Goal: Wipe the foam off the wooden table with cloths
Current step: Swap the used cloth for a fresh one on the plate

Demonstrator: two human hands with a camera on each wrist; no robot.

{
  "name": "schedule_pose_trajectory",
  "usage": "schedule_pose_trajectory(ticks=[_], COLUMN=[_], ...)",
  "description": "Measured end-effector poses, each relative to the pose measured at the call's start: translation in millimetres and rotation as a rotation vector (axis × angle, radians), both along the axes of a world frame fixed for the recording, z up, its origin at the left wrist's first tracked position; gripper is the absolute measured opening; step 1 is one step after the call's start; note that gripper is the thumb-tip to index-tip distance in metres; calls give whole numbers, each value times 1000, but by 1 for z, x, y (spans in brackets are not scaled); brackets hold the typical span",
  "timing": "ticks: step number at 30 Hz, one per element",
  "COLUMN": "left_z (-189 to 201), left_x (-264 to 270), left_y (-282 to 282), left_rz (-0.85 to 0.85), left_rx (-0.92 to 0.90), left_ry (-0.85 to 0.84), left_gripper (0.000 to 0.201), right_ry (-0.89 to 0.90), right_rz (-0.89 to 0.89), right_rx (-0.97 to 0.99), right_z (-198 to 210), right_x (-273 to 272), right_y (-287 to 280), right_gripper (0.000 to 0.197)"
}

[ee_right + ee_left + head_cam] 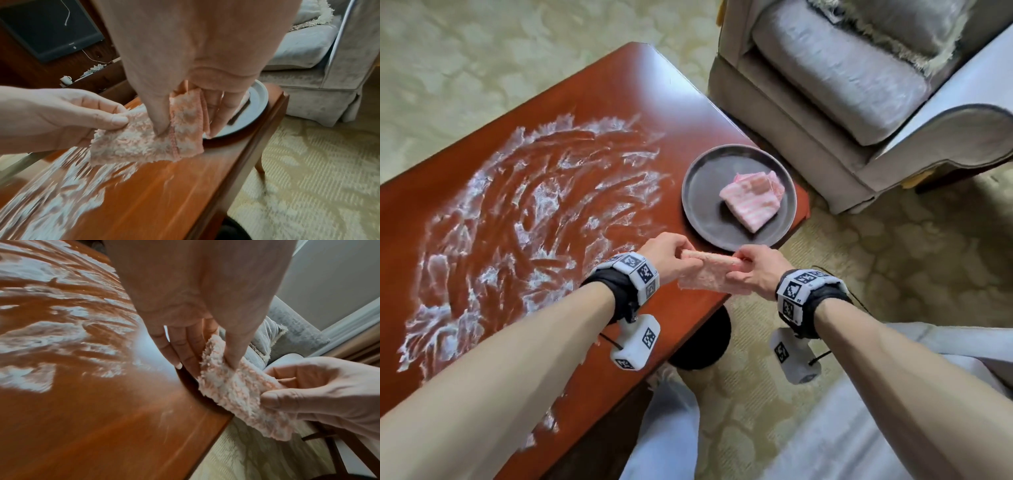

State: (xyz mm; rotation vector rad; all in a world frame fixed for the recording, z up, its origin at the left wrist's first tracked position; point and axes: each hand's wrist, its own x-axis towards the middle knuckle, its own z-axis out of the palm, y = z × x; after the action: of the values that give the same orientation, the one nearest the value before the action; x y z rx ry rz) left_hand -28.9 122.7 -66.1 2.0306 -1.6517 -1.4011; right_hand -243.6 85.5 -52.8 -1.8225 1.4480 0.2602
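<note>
A fluffy pink cloth [705, 274] [236, 391] [144, 142] hangs folded between my two hands above the near right edge of the reddish wooden table [619, 113]. My left hand [671, 257] [205, 345] pinches its left end between thumb and fingers; my right hand [753, 270] [185, 113] pinches the right end. White foam [517, 212] [51, 331] [51, 186] is smeared in swirls over the table's left and middle. A second, striped pink cloth [751, 197] lies folded on a dark round plate [698, 205] at the table's right end.
A grey armchair [842, 85] stands just beyond the table's right end. Patterned pale carpet [825, 274] surrounds the table. A dark television [47, 32] and wooden cabinet sit across the room. A strip of bare wood [164, 186] lies between the foam and the near edge.
</note>
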Motion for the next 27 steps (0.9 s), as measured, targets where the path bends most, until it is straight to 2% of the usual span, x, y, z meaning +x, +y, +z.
schedule_pose_trajectory(ticks=[4,8,12,17,21,27], left_z=[-7,-22,-33,-50,-68,-79], left_x=[2,1,-3,-7,-8,-14], left_y=[-58,-94,-128,-165,-184,-192], left_rz=[89,193,262,395,522,654], left_rx=[-3,43,64,115,151,188], left_ry=[0,27,18,13,-65,-179], left_gripper=[18,10,14,22,18,23], right_ry=[0,-11,27,20,10,12], right_rz=[-69,-98,-80,22,167,306], right_rx=[-48,-96,-136,-89,-32,-8], right_z=[-1,-10,-22,-39,-61,-85], right_x=[6,17,24,34,48,56], right_y=[-71,-120,-165,-228,-273,-305], right_gripper=[40,41,39,36,36,24])
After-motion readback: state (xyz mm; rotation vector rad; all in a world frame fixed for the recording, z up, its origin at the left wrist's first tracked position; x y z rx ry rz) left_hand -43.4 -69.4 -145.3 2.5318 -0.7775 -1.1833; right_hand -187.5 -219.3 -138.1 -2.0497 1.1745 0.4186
